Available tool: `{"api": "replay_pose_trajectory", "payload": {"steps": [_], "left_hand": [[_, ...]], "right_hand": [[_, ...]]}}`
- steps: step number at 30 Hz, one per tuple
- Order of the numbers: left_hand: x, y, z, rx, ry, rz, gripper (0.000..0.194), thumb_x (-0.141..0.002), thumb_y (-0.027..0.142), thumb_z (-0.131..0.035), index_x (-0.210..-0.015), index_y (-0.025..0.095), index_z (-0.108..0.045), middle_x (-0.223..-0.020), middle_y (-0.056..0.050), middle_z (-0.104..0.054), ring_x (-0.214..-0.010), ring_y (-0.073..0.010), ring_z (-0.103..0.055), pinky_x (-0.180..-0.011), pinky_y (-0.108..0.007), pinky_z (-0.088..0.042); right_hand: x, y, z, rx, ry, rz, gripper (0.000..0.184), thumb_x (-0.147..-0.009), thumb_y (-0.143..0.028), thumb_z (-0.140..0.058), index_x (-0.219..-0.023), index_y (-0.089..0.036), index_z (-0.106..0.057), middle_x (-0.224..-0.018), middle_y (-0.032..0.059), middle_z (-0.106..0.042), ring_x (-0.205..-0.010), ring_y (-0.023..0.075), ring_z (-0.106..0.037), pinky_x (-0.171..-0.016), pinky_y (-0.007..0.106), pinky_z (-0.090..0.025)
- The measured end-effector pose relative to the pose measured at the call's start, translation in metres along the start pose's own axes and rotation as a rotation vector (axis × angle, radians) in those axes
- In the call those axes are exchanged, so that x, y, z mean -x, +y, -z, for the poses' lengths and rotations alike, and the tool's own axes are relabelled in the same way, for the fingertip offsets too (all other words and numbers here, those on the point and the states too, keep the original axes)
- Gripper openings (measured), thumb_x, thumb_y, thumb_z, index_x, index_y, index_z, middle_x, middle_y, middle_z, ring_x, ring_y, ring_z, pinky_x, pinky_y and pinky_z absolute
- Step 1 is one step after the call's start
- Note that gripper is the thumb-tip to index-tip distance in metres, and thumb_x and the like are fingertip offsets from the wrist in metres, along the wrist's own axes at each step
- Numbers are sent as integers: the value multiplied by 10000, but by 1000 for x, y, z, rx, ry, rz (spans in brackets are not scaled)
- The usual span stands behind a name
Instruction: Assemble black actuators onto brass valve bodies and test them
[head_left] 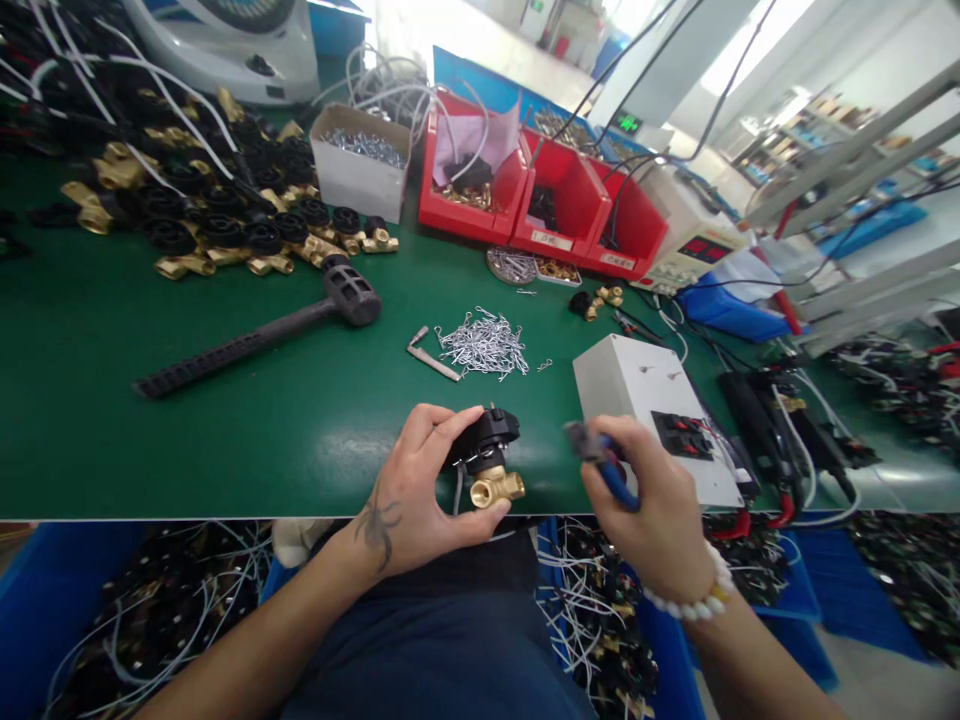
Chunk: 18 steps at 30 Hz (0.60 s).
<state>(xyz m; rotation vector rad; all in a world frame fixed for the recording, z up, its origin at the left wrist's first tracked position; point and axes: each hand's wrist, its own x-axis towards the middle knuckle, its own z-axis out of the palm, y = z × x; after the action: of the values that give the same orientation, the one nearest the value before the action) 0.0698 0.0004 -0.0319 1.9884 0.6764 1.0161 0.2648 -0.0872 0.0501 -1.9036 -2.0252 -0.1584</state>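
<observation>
In my left hand (424,480) is a brass valve with a black plastic head (496,486), gripped between thumb and fingers at the front edge of the green table. A grey cable hangs from its head, and a thin metal clip shows at the joint between black and brass. My right hand (645,500) is closed around pliers (616,478) with blue handles; their jaws are blurred and point left, apart from the valve. Beyond the valve lies a pile of small silver spring clips (487,343), with a bent, wrapped strip (433,358) beside it.
A black mallet (300,325) lies at the left, before rows of brass valves (225,235). Red bins (480,215) and a white box of metal pins (360,185) stand behind. At the right is a grey switch box (630,380). Blue crates with cabled parts sit below the table edge.
</observation>
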Motion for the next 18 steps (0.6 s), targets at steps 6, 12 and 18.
{"api": "replay_pose_trajectory", "payload": {"steps": [6,12,18], "left_hand": [[-1,1,-1,-33,11,-26,689,-738,351,-721,-1363,220,-460,-1150,-84,-526,-1032,-224,-573,-845,-412,-609],[0,9,2,-51,10,-33,544,-722,294,-764,-1156,215,-446,-1127,-71,-527,-1043,-216,-573,-854,-411,-598],[4,11,15,-65,-99,-68,312,-873,345,-632,-1103,207,-472,-1175,-107,-509,-1108,-236,-542,-923,-425,-565]], "right_hand": [[3,-5,-9,-174,-189,-147,180,-915,-172,-476,-1021,-150,-619,-822,50,-624,-686,145,-591,-612,260,-454],[-4,-16,-20,-820,-312,-414,554,-958,-441,-541,-1451,-203,-454,-1197,85,-649,-1063,184,-638,-913,322,-532],[-11,-20,-24,-1115,-363,-467,526,-917,-391,-631,-1394,-221,-490,-1355,80,-594,-1230,204,-587,-1009,342,-503]]}}
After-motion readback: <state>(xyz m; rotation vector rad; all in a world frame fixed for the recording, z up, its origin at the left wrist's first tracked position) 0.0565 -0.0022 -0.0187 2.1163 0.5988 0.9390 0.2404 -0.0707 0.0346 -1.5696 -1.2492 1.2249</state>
